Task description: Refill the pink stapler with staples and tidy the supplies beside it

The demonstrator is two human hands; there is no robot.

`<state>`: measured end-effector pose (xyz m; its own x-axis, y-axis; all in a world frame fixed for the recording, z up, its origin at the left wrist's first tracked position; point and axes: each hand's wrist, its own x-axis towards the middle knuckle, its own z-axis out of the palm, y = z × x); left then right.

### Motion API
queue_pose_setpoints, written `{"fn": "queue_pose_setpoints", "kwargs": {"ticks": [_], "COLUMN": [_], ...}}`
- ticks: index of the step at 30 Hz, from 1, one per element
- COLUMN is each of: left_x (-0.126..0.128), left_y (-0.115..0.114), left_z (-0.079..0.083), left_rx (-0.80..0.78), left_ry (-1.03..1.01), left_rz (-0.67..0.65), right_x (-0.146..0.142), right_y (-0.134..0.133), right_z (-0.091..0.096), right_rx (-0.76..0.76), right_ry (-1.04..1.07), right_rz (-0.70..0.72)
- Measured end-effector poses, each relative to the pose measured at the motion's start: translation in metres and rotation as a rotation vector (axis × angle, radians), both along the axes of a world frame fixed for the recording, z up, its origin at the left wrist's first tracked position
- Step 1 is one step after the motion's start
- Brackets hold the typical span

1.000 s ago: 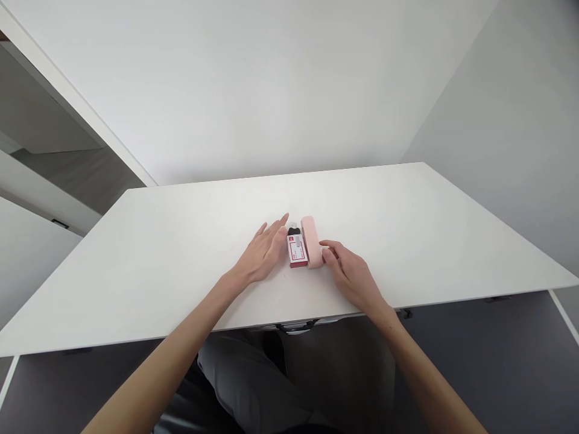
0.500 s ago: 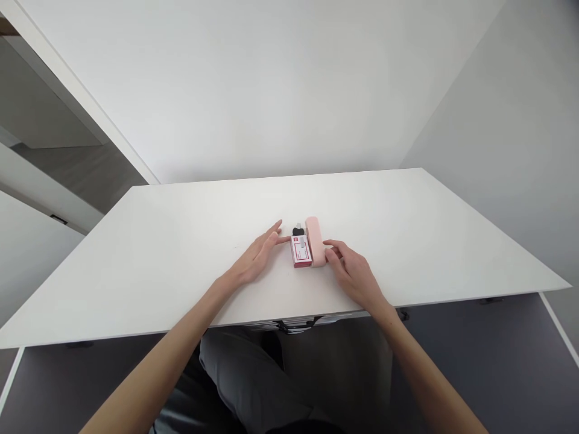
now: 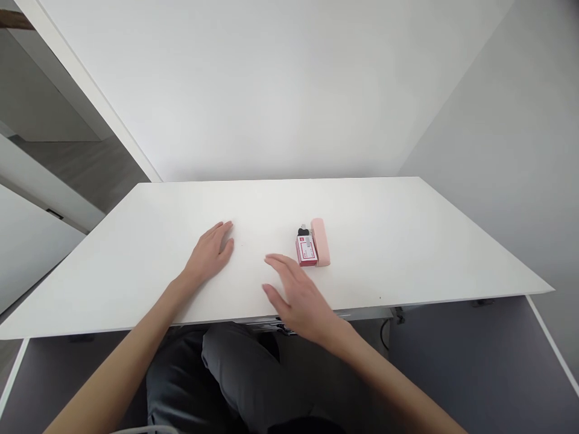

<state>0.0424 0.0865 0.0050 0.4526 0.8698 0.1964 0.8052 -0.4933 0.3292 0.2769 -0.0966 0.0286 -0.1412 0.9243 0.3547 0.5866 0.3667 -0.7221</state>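
My left hand (image 3: 209, 253) rests on the white tabletop, fingers stretched out, with nothing in it. To its right, near the front edge, my right hand (image 3: 298, 295) hovers or lies with fingers apart and holds nothing. Just beyond the right fingers sits a small red and white box (image 3: 307, 251). A small black item with a light tip (image 3: 303, 231) lies at the box's far end; its kind is too small to tell. Along the box's right side lies a long, rounded pink case (image 3: 321, 242). Neither hand touches these things.
The wide white table (image 3: 384, 229) reaches back to a pale wall (image 3: 280, 90). A grey wall (image 3: 520, 150) stands at the right. Below the front edge are dark panels (image 3: 456, 349) and my legs (image 3: 244, 367). A doorway opens at far left.
Both hands have let go of the box and pink case. My left hand has moved left across the table; my right hand has swung left and nearer, in front of the box.
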Motion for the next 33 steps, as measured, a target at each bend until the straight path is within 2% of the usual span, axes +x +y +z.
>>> {"fn": "queue_pose_setpoints", "kwargs": {"ticks": [4, 6, 9, 14, 20, 26, 33], "left_x": [0.001, 0.001, 0.0, 0.0, 0.0, 0.0, 0.0], "left_y": [0.0, 0.0, 0.0, 0.001, 0.001, 0.0, 0.0], "left_z": [-0.004, -0.005, -0.006, -0.008, -0.007, -0.006, -0.004], "left_rx": [0.059, 0.066, 0.066, 0.064, 0.058, 0.056, 0.066], "left_ry": [-0.002, -0.001, 0.0, -0.004, -0.011, -0.02, -0.025], "left_rz": [-0.038, -0.04, -0.039, -0.024, -0.028, -0.022, -0.02], "right_x": [-0.038, -0.045, -0.04, -0.017, 0.006, 0.05, 0.143], "right_y": [0.054, 0.079, 0.103, 0.119, 0.121, 0.123, 0.122], "right_z": [-0.01, -0.018, -0.029, -0.04, -0.046, -0.056, -0.067], "right_rx": [-0.184, -0.211, -0.234, -0.238, -0.23, -0.194, -0.161], "right_ry": [-0.107, -0.15, -0.194, -0.242, -0.23, -0.232, -0.247], "right_rz": [-0.035, -0.113, -0.219, -0.307, -0.325, -0.355, -0.402]}}
